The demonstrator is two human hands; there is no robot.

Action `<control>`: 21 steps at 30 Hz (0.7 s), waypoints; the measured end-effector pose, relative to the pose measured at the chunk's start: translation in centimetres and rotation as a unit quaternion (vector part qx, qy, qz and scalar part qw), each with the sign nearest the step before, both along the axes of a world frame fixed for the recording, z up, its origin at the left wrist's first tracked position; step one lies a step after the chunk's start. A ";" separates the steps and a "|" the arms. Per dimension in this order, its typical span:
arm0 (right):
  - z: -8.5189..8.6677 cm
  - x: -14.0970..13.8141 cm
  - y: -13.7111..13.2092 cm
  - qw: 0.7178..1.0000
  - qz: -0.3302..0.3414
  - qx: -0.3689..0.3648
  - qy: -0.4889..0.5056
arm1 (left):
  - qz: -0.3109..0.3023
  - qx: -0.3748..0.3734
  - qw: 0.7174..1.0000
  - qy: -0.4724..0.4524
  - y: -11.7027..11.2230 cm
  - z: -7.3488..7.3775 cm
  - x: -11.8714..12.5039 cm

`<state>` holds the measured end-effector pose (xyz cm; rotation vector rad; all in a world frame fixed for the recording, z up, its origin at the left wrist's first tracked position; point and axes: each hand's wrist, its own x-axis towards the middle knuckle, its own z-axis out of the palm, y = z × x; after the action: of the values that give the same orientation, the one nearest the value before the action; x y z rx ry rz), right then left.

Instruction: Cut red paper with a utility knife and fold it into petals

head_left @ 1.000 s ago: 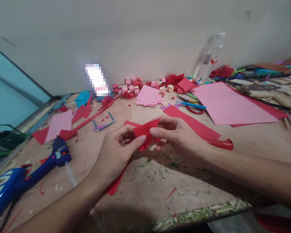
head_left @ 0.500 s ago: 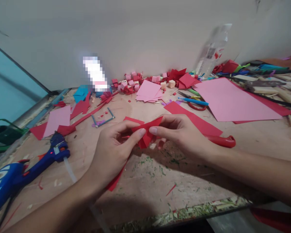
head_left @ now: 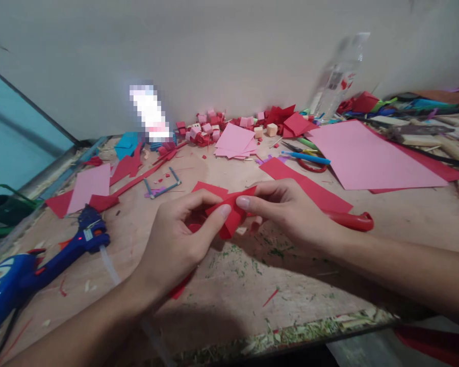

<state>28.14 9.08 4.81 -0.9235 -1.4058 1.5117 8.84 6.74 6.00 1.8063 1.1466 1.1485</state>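
Note:
Both of my hands pinch a small folded piece of red paper (head_left: 231, 214) just above the wooden table (head_left: 252, 285). My left hand (head_left: 179, 239) grips its left side with thumb and fingers closed. My right hand (head_left: 286, 211) holds its right side, thumb pressed on top. A larger red sheet (head_left: 306, 188) lies flat behind my right hand. Red-handled scissors (head_left: 352, 220) lie partly hidden behind my right wrist.
A blue hot glue gun (head_left: 76, 244) lies at the left with a glue stick. Pink sheets (head_left: 363, 158), red and pink paper cubes (head_left: 208, 130), a plastic bottle (head_left: 338, 76), blue scissors (head_left: 308, 160) and sticks line the back wall. Green shavings litter the front edge.
The folded red paper has been pressed tighter between my fingers. My left hand curled in more around it. The view shifted slightly.

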 end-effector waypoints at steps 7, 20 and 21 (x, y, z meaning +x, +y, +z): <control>-0.1 0.2 0.0 0.999 0.036 0.008 -0.013 | 0.014 0.105 0.987 0.123 0.1 -0.4 -0.6; 0.0 0.5 0.0 0.999 0.033 -0.004 0.006 | 0.010 0.110 0.984 0.141 -0.2 -0.2 -0.6; -0.1 0.6 0.0 0.999 0.037 -0.005 0.007 | 0.013 0.112 0.983 0.142 -0.2 -0.2 -0.7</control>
<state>28.71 9.11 4.74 -0.8748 -1.4381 1.5789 8.17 6.53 5.82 2.1888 1.2432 1.0945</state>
